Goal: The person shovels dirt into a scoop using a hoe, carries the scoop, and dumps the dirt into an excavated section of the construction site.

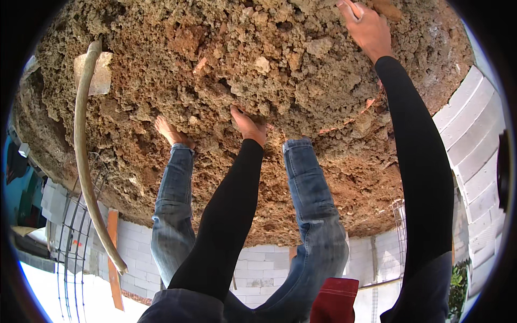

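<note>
My left hand [249,127] reaches down into loose brown soil [258,64] between my legs; its fingertips are hidden among the clods. Farther forward and to the right, my right hand [370,33] is closed, its fingers curled around something pinkish that I cannot make out. Between the two hands a curved reddish edge [370,103] shows through the soil, mostly buried. At the left lies a hoe with a long, bent wooden handle [82,129]; its pale metal blade [100,75] rests on the soil, apart from both hands.
My bare left foot [173,133] stands on the soil; my right foot is hidden. Grey block walls [261,266] stand at the near side and another [474,129] at the right. Steel rebar [72,242] and an orange-brown board [114,264] are at the lower left.
</note>
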Demonstrator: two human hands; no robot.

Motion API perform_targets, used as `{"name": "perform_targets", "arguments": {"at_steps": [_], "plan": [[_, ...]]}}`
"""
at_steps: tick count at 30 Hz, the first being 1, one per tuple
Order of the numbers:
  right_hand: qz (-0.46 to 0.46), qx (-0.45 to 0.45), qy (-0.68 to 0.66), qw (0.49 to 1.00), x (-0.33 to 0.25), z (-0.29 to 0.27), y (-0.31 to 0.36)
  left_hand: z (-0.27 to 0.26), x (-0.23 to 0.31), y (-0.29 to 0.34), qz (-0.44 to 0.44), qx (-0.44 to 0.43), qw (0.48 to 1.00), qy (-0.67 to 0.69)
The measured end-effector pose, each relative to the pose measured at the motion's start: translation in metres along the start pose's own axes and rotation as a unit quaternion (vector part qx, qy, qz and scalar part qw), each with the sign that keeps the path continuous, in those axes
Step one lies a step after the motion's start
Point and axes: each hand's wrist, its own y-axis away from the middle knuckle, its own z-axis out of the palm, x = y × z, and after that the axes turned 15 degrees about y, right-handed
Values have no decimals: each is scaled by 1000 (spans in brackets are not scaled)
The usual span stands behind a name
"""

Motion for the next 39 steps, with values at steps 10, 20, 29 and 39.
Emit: {"name": "perform_targets", "arguments": {"at_steps": [10,20,29,39], "plan": [[-126,-161,191,960,30,9,-62,18,15,2,26,-33,997,-59],[205,-210,-123,948,7,22,104,13,117,102,68,-82,946,-305],[241,-164,-361,886,-85,38,304,-73,318,186,282,-145,679,-662],[210,-111,-365,900,-101,-181,404,9,294,472,155,-232,846,-455]]}}
